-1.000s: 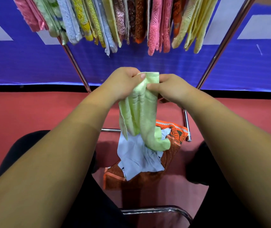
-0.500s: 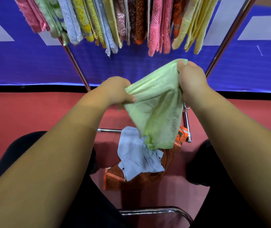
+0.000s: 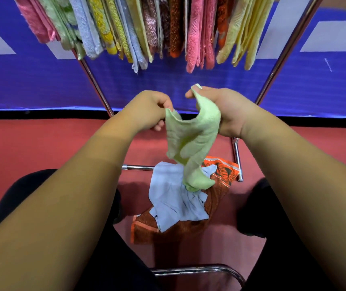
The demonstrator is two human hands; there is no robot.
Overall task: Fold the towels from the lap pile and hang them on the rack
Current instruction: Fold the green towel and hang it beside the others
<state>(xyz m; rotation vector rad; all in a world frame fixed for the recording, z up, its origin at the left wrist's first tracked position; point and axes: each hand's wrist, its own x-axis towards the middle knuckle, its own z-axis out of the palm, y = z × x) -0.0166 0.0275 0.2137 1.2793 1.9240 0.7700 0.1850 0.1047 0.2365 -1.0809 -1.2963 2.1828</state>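
We look down from head height at two bare forearms reaching away from us. Between them hangs a light green towel (image 3: 191, 139), held up in the middle of the scene, above the knees and short of the rack.

The left hand (image 3: 149, 110) has its grip closed, fingers curled, pinching one top corner of the towel between thumb and fingertips. The right hand (image 3: 228, 114) has its grip closed as well. It is wrapped round the opposite top edge, and a small tip of cloth pokes out above the thumb. The two hands are near each other but apart, and the towel's top edge sags in a curve between them. The rest of the cloth drops in a loose twist.

Its lower end reaches a pale blue towel (image 3: 174, 198), crumpled below the hands between two knees in dark trousers (image 3: 31, 190). That one lies on an orange and brown patterned towel (image 3: 220, 185).

At the far side stands a chrome rack (image 3: 283, 59). Its slanted legs spread to left and right, and a low bar runs just behind the heap. A packed row of hung towels (image 3: 193, 38) in pink, green, blue, yellow, brown and orange crosses the top.

Behind it is a blue wall panel (image 3: 167, 85), and below lies a red floor (image 3: 31, 148). A curved chrome chair tube (image 3: 199, 269) shows nearest us.
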